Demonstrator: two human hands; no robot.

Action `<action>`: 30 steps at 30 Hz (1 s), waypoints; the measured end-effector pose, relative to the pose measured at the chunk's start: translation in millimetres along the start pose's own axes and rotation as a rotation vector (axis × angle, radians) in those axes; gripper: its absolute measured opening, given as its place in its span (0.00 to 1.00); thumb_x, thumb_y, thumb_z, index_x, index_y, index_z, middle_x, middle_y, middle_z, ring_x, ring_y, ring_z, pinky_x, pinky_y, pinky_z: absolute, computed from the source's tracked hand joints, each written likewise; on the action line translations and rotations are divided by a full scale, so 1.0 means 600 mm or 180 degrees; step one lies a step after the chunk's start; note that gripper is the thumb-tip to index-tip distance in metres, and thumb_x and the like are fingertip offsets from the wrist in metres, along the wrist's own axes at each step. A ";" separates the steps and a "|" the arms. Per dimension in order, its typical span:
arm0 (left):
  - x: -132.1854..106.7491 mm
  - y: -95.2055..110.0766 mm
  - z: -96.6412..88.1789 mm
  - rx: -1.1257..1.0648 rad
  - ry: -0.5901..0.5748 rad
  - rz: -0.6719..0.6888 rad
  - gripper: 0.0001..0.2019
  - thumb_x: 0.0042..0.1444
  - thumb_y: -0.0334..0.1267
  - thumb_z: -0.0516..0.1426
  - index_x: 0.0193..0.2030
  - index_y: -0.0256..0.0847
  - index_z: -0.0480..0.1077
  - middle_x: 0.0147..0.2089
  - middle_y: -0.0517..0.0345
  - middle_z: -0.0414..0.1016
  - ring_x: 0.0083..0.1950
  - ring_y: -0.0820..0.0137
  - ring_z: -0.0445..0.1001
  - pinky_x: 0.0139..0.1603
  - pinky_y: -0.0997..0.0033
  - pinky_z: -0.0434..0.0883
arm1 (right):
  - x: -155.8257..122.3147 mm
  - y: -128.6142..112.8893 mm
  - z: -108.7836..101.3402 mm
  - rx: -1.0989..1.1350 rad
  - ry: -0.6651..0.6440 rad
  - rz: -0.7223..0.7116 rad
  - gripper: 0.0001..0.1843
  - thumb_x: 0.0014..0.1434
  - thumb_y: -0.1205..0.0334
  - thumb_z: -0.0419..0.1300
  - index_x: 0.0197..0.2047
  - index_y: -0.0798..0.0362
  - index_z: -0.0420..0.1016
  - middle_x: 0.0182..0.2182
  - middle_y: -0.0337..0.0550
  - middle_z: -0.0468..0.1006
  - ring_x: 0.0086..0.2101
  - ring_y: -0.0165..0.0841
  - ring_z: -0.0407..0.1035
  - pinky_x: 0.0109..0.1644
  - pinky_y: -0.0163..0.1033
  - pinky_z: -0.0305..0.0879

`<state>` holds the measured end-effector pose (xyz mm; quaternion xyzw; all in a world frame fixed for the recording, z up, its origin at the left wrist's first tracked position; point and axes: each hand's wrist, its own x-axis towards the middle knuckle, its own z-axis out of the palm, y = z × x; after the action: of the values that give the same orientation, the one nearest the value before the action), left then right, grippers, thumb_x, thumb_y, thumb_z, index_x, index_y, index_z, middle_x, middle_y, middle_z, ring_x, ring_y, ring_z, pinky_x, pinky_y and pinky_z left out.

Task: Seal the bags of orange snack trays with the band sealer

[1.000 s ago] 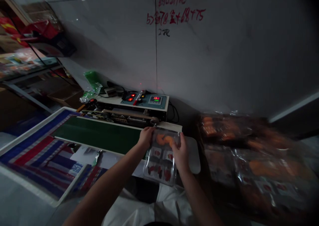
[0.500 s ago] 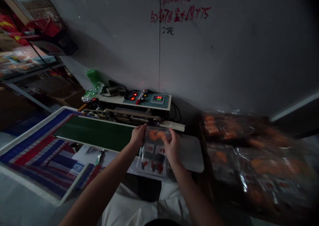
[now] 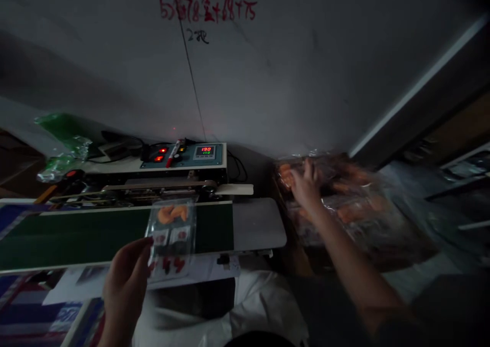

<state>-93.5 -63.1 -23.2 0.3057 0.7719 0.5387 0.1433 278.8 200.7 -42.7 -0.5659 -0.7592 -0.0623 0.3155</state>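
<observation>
Clear food pack [image 3: 171,234] lay on green sealer belt [image 3: 84,234], left hand [image 3: 126,291] open at its edge; right hand [image 3: 306,186] spread on stacked packs [image 3: 344,209], unsealed state unclear.

It is dim here, the corners go very dark, the wall [image 3: 306,71] looks bent, and the right hand [image 3: 306,186] is blurry.

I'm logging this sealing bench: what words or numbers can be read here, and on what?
"190": upper red reading on the band sealer's temperature display; lower green reading too small.
"78 ... +68 +75": red wall handwriting, rest unclear.
"2" plus an unclear character: black wall handwriting.
Clear food packet: labels too small to read.
</observation>
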 end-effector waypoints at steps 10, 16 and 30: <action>-0.063 0.146 0.251 -0.0369 -0.2340 0.1624 0.17 0.61 0.45 0.58 0.55 0.41 0.72 0.56 0.45 0.77 0.56 0.59 0.77 0.57 0.56 0.74 | 0.157 0.114 -0.152 0.0163 -0.0760 -0.0694 0.05 0.59 0.63 0.63 0.32 0.53 0.77 0.66 0.56 0.63 0.66 0.52 0.58 0.67 0.58 0.57; -0.036 0.306 0.400 -0.1648 -0.2960 0.1817 0.52 0.37 0.56 0.74 0.67 0.41 0.60 0.69 0.37 0.65 0.71 0.46 0.61 0.69 0.44 0.60 | 0.162 -0.001 -0.337 0.0896 -0.0825 -0.1319 0.09 0.58 0.56 0.62 0.32 0.52 0.77 0.38 0.47 0.78 0.42 0.39 0.73 0.48 0.46 0.69; -0.096 0.205 0.287 -0.1809 -0.2236 0.0276 0.29 0.53 0.49 0.67 0.59 0.43 0.67 0.54 0.47 0.76 0.56 0.57 0.74 0.56 0.60 0.70 | 0.058 -0.108 -0.234 0.4661 -0.1022 0.1199 0.19 0.45 0.53 0.76 0.33 0.51 0.73 0.17 0.27 0.64 0.15 0.21 0.55 0.14 0.28 0.47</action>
<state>84.8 57.3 18.4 0.4504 0.4845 0.5983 0.4521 272.3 142.8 104.8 -0.3346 -0.5342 0.5933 0.5006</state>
